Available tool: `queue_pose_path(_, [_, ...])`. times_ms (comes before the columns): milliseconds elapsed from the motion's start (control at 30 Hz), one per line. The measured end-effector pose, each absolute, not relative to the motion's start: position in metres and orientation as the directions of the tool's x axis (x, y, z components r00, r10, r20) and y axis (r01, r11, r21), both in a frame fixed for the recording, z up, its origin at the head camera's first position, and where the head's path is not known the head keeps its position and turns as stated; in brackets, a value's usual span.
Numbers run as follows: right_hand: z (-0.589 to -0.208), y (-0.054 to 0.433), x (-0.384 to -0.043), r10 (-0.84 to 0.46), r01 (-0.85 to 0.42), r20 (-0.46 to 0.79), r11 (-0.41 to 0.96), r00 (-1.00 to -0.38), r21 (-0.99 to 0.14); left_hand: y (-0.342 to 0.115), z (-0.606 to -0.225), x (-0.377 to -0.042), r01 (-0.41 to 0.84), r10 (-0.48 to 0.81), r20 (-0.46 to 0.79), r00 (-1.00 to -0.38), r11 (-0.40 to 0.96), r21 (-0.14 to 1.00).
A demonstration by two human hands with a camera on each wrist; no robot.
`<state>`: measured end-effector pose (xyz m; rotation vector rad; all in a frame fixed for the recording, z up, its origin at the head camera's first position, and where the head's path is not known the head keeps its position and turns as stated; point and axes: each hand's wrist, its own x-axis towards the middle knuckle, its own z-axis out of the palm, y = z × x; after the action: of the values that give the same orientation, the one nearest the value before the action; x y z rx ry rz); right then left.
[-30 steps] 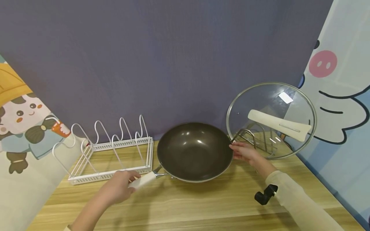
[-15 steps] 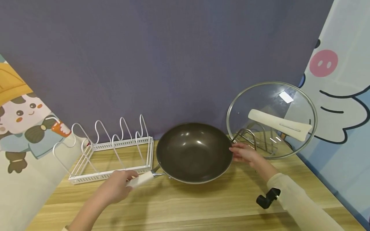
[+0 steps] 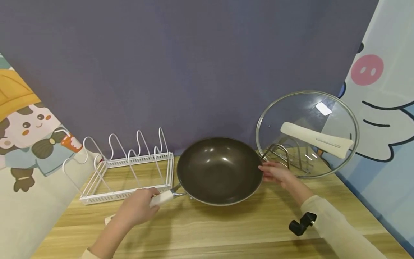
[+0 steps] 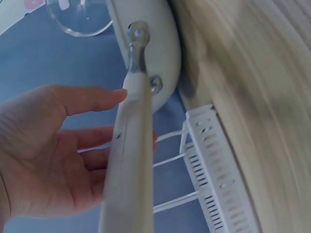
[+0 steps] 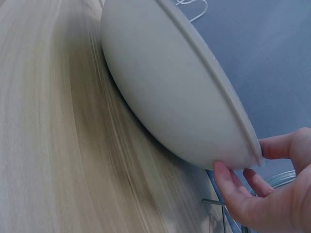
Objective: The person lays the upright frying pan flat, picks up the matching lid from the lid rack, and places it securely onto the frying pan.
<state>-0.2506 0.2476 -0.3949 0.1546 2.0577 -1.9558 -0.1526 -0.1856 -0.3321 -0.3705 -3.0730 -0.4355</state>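
Observation:
A dark-lined wok (image 3: 220, 169) sits at the middle of the wooden tabletop, its pale outer side (image 5: 165, 77) filling much of the right wrist view. My left hand (image 3: 137, 208) holds its long cream handle (image 4: 129, 150), thumb on the near side and fingers passing behind. The handle's end peeks out past my left wrist in the head view. On the opposite side, my right hand (image 3: 275, 173) pinches the wok's rim, with thumb and fingers on either face of the edge (image 5: 248, 133).
Left of the wok stands a white wire rack (image 3: 126, 194) with several upright loops. To the right, a glass lid (image 3: 307, 111) with a cream handle leans upright in a small metal stand (image 3: 288, 153). A dark wall (image 3: 194, 72) rises behind the table.
My left hand has shifted a little along the handle toward the wok, and the handle's end has come into view. The head view has turned slightly; the right hand keeps its hold on the rim.

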Motion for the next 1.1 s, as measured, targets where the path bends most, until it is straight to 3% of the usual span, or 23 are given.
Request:
queue_pose_path(433, [-0.392, 0.243, -0.267, -0.093, 0.249, -0.254, 0.058, -0.963, -0.967, -0.173, -0.345, -0.156, 0.211, 0.181, 0.143, -0.973, 0.949, 0.235])
queue_pose_path(1100, [-0.399, 0.245, -0.261, -0.052, 0.229, -0.235, 0.098, -0.971, -0.969, -0.177, -0.345, -0.159, 0.223, 0.193, 0.141, -0.971, 0.945, 0.238])
